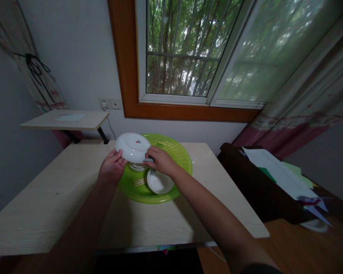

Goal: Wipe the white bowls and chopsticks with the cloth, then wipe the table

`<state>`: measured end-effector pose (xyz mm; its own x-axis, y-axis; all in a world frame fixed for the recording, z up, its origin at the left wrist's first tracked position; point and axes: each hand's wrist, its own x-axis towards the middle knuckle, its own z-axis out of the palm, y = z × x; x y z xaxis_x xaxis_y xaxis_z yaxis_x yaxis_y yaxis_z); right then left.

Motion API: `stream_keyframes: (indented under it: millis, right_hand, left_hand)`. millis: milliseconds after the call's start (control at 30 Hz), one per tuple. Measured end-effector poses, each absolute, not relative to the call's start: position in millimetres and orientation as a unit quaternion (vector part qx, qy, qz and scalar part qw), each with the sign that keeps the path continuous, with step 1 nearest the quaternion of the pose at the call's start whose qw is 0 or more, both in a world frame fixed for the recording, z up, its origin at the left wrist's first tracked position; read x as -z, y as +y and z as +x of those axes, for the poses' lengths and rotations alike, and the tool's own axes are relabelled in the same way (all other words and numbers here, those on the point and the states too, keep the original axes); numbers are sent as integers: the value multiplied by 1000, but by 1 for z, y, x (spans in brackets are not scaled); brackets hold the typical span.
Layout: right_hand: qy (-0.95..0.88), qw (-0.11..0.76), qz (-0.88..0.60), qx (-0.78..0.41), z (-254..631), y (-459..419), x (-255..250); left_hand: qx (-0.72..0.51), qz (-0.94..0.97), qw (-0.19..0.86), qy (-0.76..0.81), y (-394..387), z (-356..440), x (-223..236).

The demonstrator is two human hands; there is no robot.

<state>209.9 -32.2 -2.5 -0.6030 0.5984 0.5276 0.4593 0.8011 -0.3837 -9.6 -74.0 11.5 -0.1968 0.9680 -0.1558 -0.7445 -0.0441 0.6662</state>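
A white plate (133,148) is tilted up over the basket, its underside with a small coloured mark facing me. My left hand (112,167) grips the plate's lower left edge, thumb against the underside. At the plate's right edge, my right hand (160,160) is closed around a small grey cloth (148,160), which touches the rim. Below both hands stands a round green plastic basket (185,156). Inside it lie a white bowl (160,183), several light chopsticks (140,182) and more white dishes (137,167), partly hidden under the plate.
The basket rests on a pale wooden table (60,194). A small raised shelf (65,118) stands at the table's back left, near a wall socket (109,104). To the right, a dark brown piece of furniture (251,186) carries papers (280,173). A window (188,49) is behind.
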Motion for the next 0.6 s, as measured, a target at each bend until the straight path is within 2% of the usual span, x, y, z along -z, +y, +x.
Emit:
stream_keyframes:
  millis: [400,500,600]
  right_hand:
    - [-875,334,-325,-128,217,-30,-1]
    - [-861,368,-312,-163,214,-32,-4]
    - [-820,442,-316,-181,212,-35,-9]
  left_hand:
    - [-703,197,604,320,-73,-11,-7]
    - [-700,206,604,322,-72,-11,-5]
    - [-686,220,612,327,-71,-11,-3]
